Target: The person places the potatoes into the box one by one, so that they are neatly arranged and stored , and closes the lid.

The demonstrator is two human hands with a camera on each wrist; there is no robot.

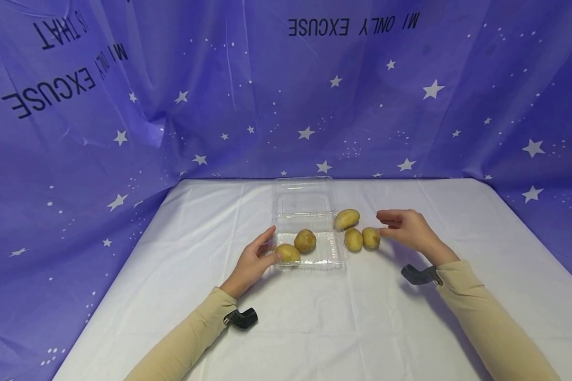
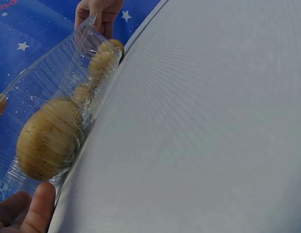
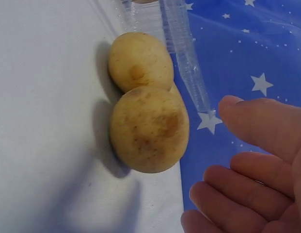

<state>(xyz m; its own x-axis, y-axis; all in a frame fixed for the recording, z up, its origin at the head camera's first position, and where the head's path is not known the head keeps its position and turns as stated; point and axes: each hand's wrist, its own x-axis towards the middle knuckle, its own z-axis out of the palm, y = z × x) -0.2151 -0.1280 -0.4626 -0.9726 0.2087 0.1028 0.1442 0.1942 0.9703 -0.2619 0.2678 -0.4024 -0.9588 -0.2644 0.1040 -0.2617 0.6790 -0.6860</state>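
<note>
Steadying the clamshell (image 1: 325,246), I'd judge remotely, the left hand (image 1: 251,263) grips its nine-o'clock end — right hand (image 1: 409,228) unclenched beside the three-o'clock potato (image 1: 371,238).

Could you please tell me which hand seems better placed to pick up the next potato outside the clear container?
Probably the right hand: it holds nothing and is close beside the rightmost potato, while the left hand is at the left side of the clear container.

Purple star-print curtain (image 1: 262,100), black lettering (image 1: 318,27), behind and beside white-clothed table (image 1: 362,323).
</note>
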